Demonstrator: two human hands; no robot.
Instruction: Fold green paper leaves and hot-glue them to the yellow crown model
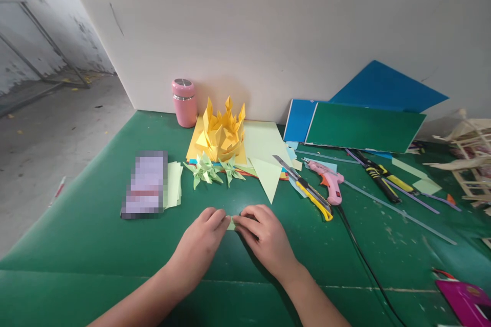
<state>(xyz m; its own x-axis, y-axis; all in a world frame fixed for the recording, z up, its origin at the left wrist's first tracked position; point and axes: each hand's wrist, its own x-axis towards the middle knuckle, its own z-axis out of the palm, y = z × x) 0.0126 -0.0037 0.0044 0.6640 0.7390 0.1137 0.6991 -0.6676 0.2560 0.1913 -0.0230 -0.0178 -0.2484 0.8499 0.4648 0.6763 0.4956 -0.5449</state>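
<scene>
Between my two hands lies a small piece of pale green paper (231, 225), low over the green tabletop (95, 245). My left hand (205, 237) pinches its left end with curled fingers. On the other end, the fingertips of my right hand (264, 237) are closed. Most of the paper is hidden under the fingers. Just beyond are several folded green paper stars (207, 169). Behind them a yellow folded-paper crown (220, 135) stands on sheets of yellow and pale green paper (261, 138).
To the left are a blurred phone (148, 181) and small green paper slips (174, 184). On the right lie a yellow utility knife (307, 191), a pink glue gun (328, 179) with a black cord, pliers (379, 179) and thin strips. A pink flask (184, 104) stands by the white board.
</scene>
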